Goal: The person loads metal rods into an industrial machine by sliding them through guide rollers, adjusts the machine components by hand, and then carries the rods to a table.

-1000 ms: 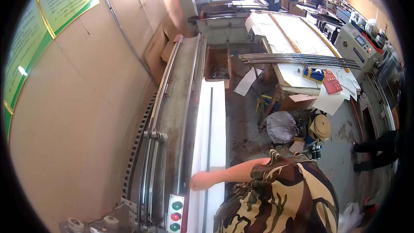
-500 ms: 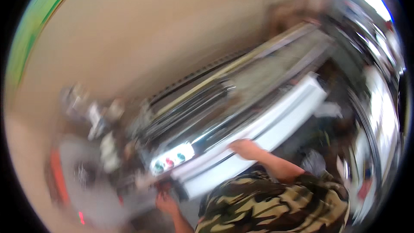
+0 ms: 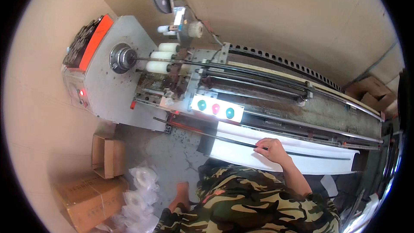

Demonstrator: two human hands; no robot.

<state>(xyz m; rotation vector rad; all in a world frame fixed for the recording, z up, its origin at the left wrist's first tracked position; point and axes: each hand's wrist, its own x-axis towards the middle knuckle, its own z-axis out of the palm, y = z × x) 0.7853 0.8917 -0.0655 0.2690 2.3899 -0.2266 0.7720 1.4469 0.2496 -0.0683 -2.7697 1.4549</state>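
Observation:
My right hand [image 3: 271, 150] is closed in a pinch on a long thin dark rod [image 3: 228, 140]. The rod runs slantwise above a long white curved tray [image 3: 233, 155] along the machine's front. Its left end pokes out past the tray, near the grey machine housing. What appears to be my left hand [image 3: 183, 192] hangs low beside my camouflage clothing, apart from the rod; its fingers cannot be made out. Just beyond the tray, a bright panel [image 3: 208, 105] carries two green buttons and a red one.
A round metal chuck [image 3: 123, 57] sits on the grey housing [image 3: 116, 90], with a long shaft [image 3: 258, 71] reaching right. White rollers [image 3: 163, 56] stand beside it. Cardboard boxes [image 3: 92, 198] and plastic-wrapped rolls [image 3: 140, 198] occupy the floor at lower left. Another carton [image 3: 371, 90] is far right.
The view has swung left and steadied, bringing the chuck and boxes into sight. My left hand has come away from the tray's left end. My right hand now grips the rod.

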